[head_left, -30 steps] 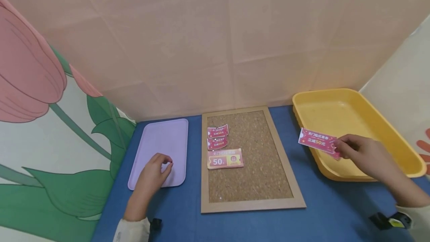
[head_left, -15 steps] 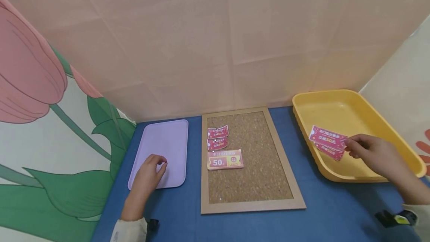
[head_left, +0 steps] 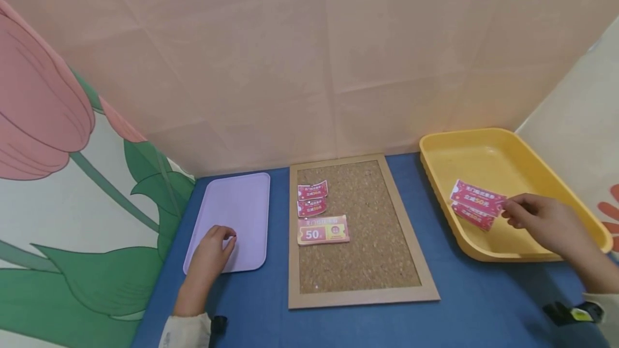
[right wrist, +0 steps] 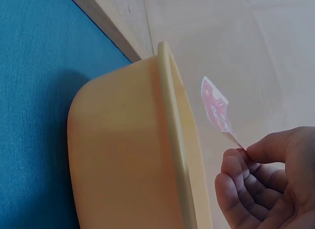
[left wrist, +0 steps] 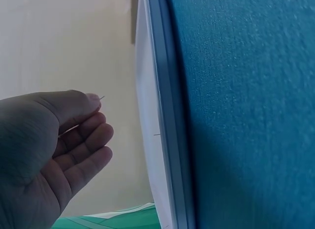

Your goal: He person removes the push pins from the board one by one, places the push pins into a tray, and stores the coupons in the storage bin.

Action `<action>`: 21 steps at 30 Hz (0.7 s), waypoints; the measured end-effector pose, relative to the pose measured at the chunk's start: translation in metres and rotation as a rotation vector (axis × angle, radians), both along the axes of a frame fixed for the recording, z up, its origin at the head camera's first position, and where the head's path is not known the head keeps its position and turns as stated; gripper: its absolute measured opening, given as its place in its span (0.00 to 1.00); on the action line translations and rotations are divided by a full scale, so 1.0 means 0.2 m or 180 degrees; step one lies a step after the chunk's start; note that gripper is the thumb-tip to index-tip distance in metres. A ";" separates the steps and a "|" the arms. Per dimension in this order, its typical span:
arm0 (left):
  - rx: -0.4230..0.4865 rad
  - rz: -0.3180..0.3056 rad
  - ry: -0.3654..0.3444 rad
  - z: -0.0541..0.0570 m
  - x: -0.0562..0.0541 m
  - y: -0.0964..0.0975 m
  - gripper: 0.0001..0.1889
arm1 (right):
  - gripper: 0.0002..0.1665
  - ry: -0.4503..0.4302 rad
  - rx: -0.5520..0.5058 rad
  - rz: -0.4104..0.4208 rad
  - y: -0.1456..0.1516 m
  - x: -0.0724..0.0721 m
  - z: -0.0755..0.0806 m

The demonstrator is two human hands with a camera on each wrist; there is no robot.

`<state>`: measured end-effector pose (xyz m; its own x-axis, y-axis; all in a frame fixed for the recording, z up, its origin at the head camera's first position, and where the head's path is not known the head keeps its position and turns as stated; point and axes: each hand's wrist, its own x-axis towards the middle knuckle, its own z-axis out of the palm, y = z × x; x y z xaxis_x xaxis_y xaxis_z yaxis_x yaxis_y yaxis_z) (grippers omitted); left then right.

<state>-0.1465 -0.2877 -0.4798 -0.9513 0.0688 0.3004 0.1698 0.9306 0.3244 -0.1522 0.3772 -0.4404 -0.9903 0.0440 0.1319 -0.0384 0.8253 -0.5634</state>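
Note:
My left hand is over the lilac tray, thumb and fingers pinched together. In the left wrist view a thin pin sticks out from between the thumb and fingertip. My right hand pinches a pink coupon by its right end, over the yellow tub. Below it in the head view, a second pink coupon shows, partly covered. On the cork board two curled pink coupons stand one above the other, with a thicker stack of coupons below them.
A tiny pale dot shows near the board's lower left corner. A thin pin is seen by the tray's rim in the left wrist view. The blue tabletop meets a beige wall at the back.
My right hand has moved right with its coupon, uncovering more of the second coupon below. My left hand has drawn slightly left and down over the tray, still pinching.

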 end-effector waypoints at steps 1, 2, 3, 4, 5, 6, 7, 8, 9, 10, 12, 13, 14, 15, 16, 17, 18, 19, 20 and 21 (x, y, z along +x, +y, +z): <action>0.0003 0.0001 -0.0005 0.00 0.00 0.00 0.04 | 0.26 -0.0010 -0.0004 -0.0005 0.00 0.00 0.00; -0.0003 0.0004 -0.0011 -0.01 0.00 0.00 0.04 | 0.26 -0.0024 -0.0004 -0.0007 0.00 0.00 0.00; -0.0008 0.0006 -0.0020 -0.01 -0.01 -0.01 0.04 | 0.26 -0.0034 -0.0012 -0.0011 0.00 0.00 0.00; -0.0010 0.0009 -0.0025 -0.01 -0.01 -0.01 0.04 | 0.26 -0.0040 -0.0010 -0.0014 0.00 -0.01 0.00; -0.0011 0.0019 -0.0036 -0.02 -0.01 -0.01 0.04 | 0.26 -0.0053 -0.0015 -0.0016 0.00 -0.01 0.00; -0.0012 0.0027 -0.0049 -0.02 -0.01 -0.01 0.04 | 0.26 -0.0057 -0.0017 -0.0022 0.00 -0.01 -0.01; -0.0009 0.0035 -0.0059 -0.02 -0.02 -0.01 0.04 | 0.26 -0.0059 -0.0016 -0.0024 0.00 -0.01 -0.01; -0.0004 0.0042 -0.0079 -0.03 -0.02 -0.01 0.04 | 0.26 -0.0063 -0.0018 -0.0023 0.00 -0.01 -0.01; 0.0002 0.0048 -0.0102 -0.03 -0.02 -0.01 0.04 | 0.26 -0.0068 -0.0024 -0.0024 0.00 -0.01 -0.01; 0.0008 0.0055 -0.0126 -0.03 -0.02 -0.01 0.04 | 0.26 -0.0072 -0.0022 -0.0028 0.00 -0.01 -0.01; 0.0011 0.0065 -0.0172 -0.02 -0.02 -0.01 0.04 | 0.26 -0.0075 -0.0029 -0.0031 0.01 0.00 -0.02; 0.0010 0.0069 -0.0191 -0.02 -0.02 0.00 0.04 | 0.25 -0.0076 -0.0030 -0.0036 0.01 0.00 -0.02; 0.0006 0.0074 -0.0206 -0.02 -0.02 0.00 0.04 | 0.25 -0.0085 -0.0036 -0.0041 0.02 0.00 -0.03; -0.0002 0.0076 -0.0212 -0.02 -0.02 0.00 0.04 | 0.26 -0.0091 -0.0040 -0.0047 0.02 0.00 -0.03; -0.0008 0.0077 -0.0212 -0.02 -0.02 0.00 0.04 | 0.26 -0.0096 -0.0037 -0.0052 0.02 0.00 -0.03; -0.0012 0.0078 -0.0209 -0.02 -0.01 0.00 0.04 | 0.26 -0.0104 -0.0039 -0.0056 0.02 0.00 -0.03; -0.0018 0.0081 -0.0205 -0.02 -0.01 0.00 0.04 | 0.26 -0.0112 -0.0038 -0.0065 0.03 -0.01 -0.04; -0.0022 0.0084 -0.0202 -0.02 -0.01 0.00 0.04 | 0.27 -0.0119 -0.0042 -0.0072 0.03 -0.01 -0.04; -0.0027 0.0090 -0.0200 -0.02 -0.01 0.00 0.04 | 0.27 -0.0120 -0.0046 -0.0078 0.03 -0.01 -0.04; -0.0030 0.0090 -0.0194 -0.01 -0.01 0.00 0.04 | 0.27 -0.0113 -0.0052 -0.0085 0.03 -0.01 -0.05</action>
